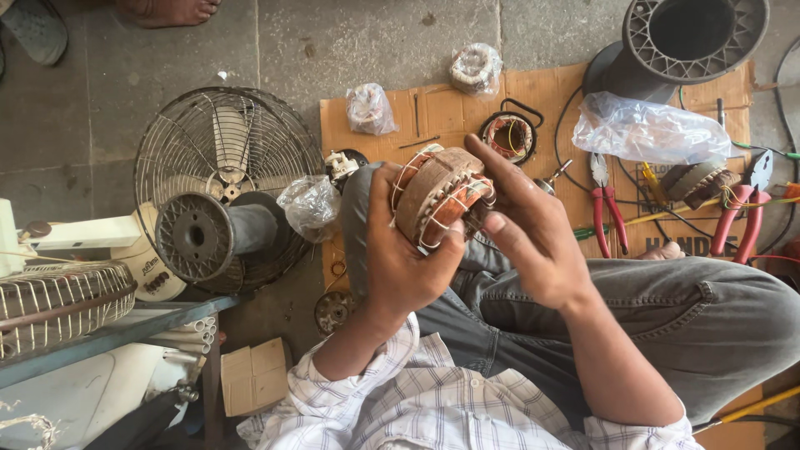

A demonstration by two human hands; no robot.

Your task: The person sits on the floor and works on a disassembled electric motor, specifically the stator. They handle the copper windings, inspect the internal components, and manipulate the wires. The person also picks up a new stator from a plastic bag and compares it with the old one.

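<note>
left hand (400, 262) wrapped tight around a round brown motor stator with copper windings and white tie string (440, 196), held over the lap, right hand (533, 237) half open, fingertips on its far edge, red-handled pliers (607, 212) on the cardboard sheet (433, 108), grey wire fan cage (225, 179) off left

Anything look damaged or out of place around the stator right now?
Nothing clearly damaged. The stator sits in the left hand, the right hand touching its far side. A fan lies flat on the floor; tools are scattered on the cardboard.
</note>
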